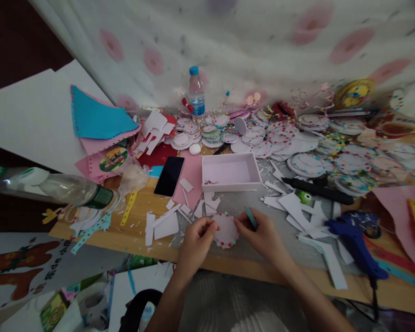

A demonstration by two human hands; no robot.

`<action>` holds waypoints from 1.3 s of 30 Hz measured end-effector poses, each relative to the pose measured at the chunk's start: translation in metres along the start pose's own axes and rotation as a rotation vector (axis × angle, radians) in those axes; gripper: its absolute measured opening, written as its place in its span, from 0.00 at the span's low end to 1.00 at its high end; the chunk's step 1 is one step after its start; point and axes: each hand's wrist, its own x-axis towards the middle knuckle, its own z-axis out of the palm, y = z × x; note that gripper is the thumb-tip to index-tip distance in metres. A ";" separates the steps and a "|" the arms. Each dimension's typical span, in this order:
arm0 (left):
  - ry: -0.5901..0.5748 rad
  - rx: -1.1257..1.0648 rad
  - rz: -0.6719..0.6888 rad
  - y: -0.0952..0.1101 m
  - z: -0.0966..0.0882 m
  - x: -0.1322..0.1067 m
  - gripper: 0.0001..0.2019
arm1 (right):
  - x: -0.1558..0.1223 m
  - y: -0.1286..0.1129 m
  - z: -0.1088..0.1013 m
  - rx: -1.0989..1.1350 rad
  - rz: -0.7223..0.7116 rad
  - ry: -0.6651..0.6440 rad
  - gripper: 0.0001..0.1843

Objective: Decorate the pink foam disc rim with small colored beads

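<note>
A round pale paper disc [226, 230] with small red and teal beads along its rim is held just above the front of the table, between my hands. The fingers of my left hand [198, 242] are closed in a pinch at the disc's left edge. My right hand [265, 234] is closed too, its fingertips at the right edge. A slim teal tool [251, 217] sticks up from the fingers of my right hand; its lower part is hidden. Behind the disc stands a shallow white box [230, 186] with a few tiny red and teal beads in its left corner.
Many bead-edged discs [307, 164] are piled along the back. A phone [169, 176] lies left of the box. White scraps [166, 226] litter both sides. On the right are a black pen-like tool [320, 190] and a blue glue gun [354, 244]. A water bottle [196, 94] stands behind.
</note>
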 end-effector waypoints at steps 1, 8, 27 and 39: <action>0.000 -0.001 0.001 0.000 0.000 0.001 0.12 | 0.000 0.000 0.000 0.005 0.002 0.004 0.11; 0.002 -0.003 0.019 -0.001 0.002 0.002 0.12 | -0.003 0.001 0.000 0.026 0.016 0.012 0.12; 0.138 0.216 0.166 -0.002 -0.008 0.007 0.16 | 0.021 0.003 -0.042 -0.241 -0.211 0.165 0.21; 0.120 0.599 0.688 -0.008 -0.018 0.045 0.22 | 0.024 0.013 -0.039 -0.303 -0.264 0.082 0.16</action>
